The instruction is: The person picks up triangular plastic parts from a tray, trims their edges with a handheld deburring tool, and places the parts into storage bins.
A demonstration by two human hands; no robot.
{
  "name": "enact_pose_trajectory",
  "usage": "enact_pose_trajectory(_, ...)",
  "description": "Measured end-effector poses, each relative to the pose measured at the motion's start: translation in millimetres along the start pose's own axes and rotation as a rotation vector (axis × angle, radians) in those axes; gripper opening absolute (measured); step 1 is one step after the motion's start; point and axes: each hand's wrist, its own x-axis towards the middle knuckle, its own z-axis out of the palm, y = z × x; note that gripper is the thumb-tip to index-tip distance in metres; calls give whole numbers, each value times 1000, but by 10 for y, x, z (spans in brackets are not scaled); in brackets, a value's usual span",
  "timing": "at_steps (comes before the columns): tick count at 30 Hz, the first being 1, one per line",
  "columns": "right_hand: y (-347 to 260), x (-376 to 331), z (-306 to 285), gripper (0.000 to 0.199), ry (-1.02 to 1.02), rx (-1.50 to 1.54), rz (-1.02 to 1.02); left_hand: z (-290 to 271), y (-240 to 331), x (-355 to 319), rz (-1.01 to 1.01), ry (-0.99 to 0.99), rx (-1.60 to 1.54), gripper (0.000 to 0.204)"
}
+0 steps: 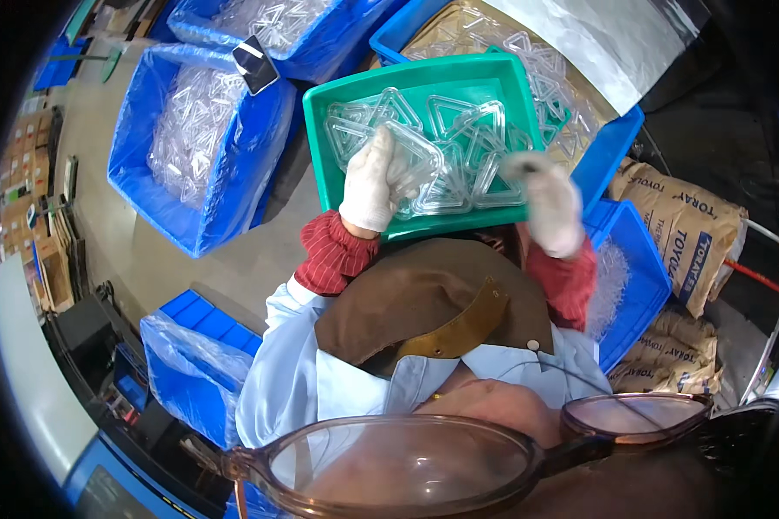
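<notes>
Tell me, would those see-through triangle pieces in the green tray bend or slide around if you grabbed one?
The clear triangle pieces probably stay stiff: each keeps its shape in the heap. They look thin and hollow, so likely light. Their glossy surfaces may slip, though the gloved left hand holds a stack over the green tray.

The right hand [550,203] is motion-blurred, so its grip cannot be told. The left hand [374,180] hides part of the clear triangular pieces [459,138]. The green tray [320,130] has its near rim hidden behind the brown apron [424,303].
</notes>
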Motion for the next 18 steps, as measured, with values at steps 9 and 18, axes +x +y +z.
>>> enact_pose_trajectory(9, -56, 402, 617, 27, -304, -2, -285, -97, 57, -109, 12, 50, 15, 43)
enact_pose_trajectory(18, 77, 550, 726, 29, -153, 13, -6, -46, -135, -178, 347, -452, 825, 21)
